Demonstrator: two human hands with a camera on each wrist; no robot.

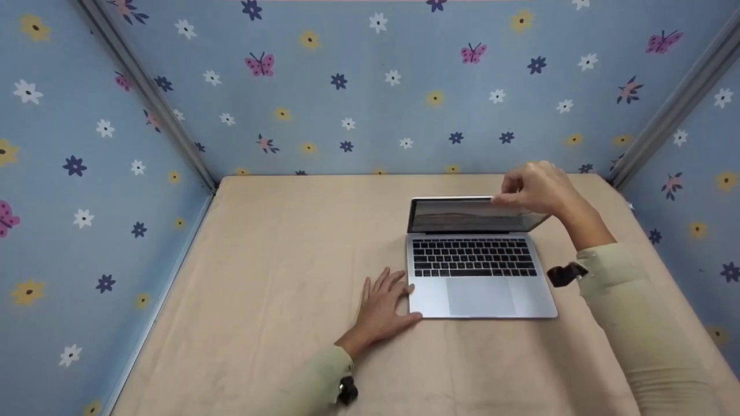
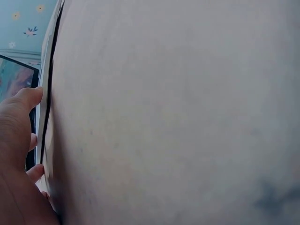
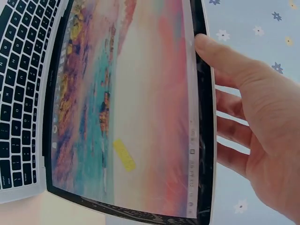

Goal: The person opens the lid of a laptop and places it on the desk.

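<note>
A silver laptop [image 1: 481, 296] with black keys lies on the table, its lid [image 1: 451, 216] raised. My right hand [image 1: 537, 188] pinches the lid's top edge near the right corner; the right wrist view shows the thumb on the black screen border and the fingers behind. The lit screen [image 3: 117, 93] carries a colourful picture with a small yellow patch. My left hand [image 1: 378, 312] rests beside the laptop's left front corner, fingers spread, thumb touching the front edge. In the left wrist view that thumb and fingertips meet the base's thin side.
A beige cloth [image 1: 277, 277] covers the table under the laptop. Blue walls [image 1: 370, 92] with flowers and butterflies stand behind and at both sides, with grey metal posts [image 1: 153, 98] at the corners. Both wrists wear small black devices [image 1: 566, 274].
</note>
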